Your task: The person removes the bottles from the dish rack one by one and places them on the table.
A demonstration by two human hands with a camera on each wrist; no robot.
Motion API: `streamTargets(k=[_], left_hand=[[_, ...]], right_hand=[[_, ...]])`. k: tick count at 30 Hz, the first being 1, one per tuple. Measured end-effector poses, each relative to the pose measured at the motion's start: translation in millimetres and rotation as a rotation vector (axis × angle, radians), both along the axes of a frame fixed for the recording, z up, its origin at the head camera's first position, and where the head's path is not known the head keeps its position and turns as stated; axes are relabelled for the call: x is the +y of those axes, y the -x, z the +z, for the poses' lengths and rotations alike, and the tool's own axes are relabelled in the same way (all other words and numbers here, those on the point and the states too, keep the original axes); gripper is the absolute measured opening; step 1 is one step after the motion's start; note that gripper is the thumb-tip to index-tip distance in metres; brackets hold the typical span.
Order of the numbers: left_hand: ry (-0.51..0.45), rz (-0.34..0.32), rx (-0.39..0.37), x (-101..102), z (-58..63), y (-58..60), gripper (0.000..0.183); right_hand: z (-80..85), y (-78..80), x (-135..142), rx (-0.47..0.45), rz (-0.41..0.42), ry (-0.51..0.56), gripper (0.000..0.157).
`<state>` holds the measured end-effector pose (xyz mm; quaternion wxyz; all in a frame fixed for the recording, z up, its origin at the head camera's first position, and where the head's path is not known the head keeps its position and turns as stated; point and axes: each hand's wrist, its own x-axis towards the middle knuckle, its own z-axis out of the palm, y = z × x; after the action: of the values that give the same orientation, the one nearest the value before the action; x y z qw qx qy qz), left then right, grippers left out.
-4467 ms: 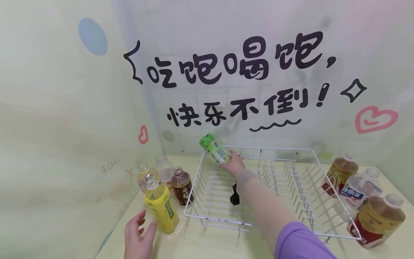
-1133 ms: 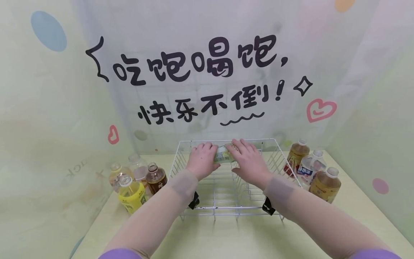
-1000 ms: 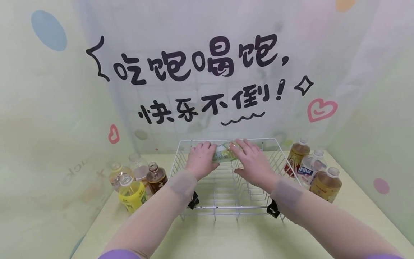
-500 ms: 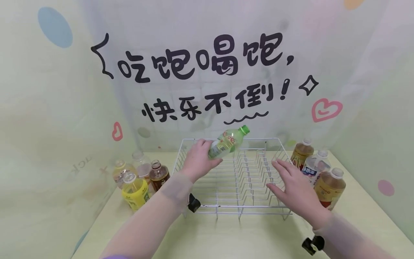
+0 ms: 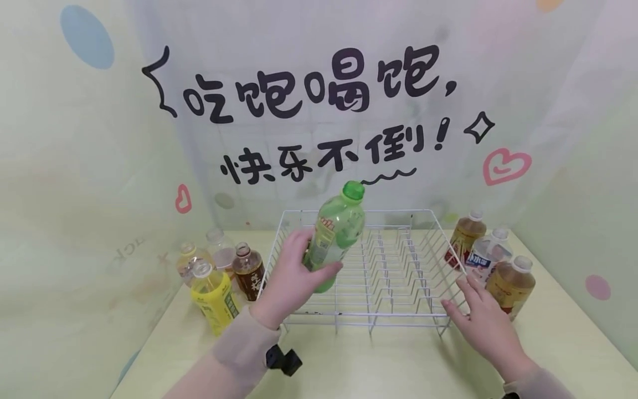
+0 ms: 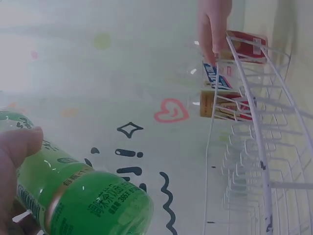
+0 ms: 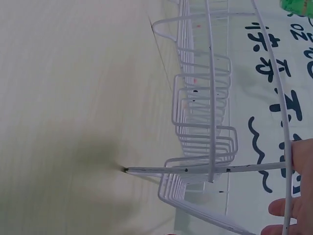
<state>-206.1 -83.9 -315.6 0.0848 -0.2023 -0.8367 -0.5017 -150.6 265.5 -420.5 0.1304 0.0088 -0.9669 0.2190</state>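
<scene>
My left hand [image 5: 291, 277] grips a green plastic drink bottle [image 5: 331, 235] around its lower half. The bottle is tilted, green cap up, over the left part of a white wire dish rack [image 5: 371, 316]. In the left wrist view the green bottle [image 6: 102, 196] shows close up beside the thumb. My right hand [image 5: 488, 321] is at the rack's front right corner, fingers extended and holding no bottle. In the right wrist view the fingertips of the right hand [image 7: 301, 196] overlap the rack's rim [image 7: 210, 88].
Left of the rack stand a yellow-labelled bottle [image 5: 215, 299], a dark brown bottle [image 5: 248, 271] and two clear ones behind. On the right are two amber bottles with red labels [image 5: 512, 285] and a clear blue-labelled bottle [image 5: 488, 255]. A printed curtain [image 5: 319, 33] hangs behind the table.
The green bottle passed from the right hand into both hands, then the left alone. It has swung more upright and nearer. The right hand let go and moved right to the rack's corner.
</scene>
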Motion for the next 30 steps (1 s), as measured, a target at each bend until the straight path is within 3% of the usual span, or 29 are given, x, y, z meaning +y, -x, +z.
streamTargets(k=[8, 15, 18, 23, 26, 30], left_hand=[[-0.145, -0.043, 0.019, -30.5, -19.8, -42.0, 0.060], [-0.206, 0.045, -0.045, -63.2, -46.5, -78.2, 0.064], [-0.218, 0.140, -0.082, -81.6, -57.1, -92.1, 0.066], [-0.329, 0.354, -0.155, -117.0, -73.4, -108.9, 0.068], [-0.381, 0.471, -0.171, -141.4, -79.7, -109.7, 0.069], [-0.312, 0.661, -0.258, -175.0, -81.8, -99.0, 0.072]], right_hand=[[-7.7, -4.0, -0.2, -0.047, -0.019, 0.072, 0.076], [-11.1, -3.6, -3.1, -0.032, -0.014, 0.107, 0.077], [-11.5, -3.8, -4.1, -0.032, -0.013, 0.111, 0.077], [-12.3, -4.1, -3.3, -0.027, -0.020, 0.104, 0.077], [-12.5, -3.6, -2.0, -0.010, -0.020, 0.101, 0.077], [-12.3, -2.7, -1.0, 0.013, -0.012, 0.108, 0.075]])
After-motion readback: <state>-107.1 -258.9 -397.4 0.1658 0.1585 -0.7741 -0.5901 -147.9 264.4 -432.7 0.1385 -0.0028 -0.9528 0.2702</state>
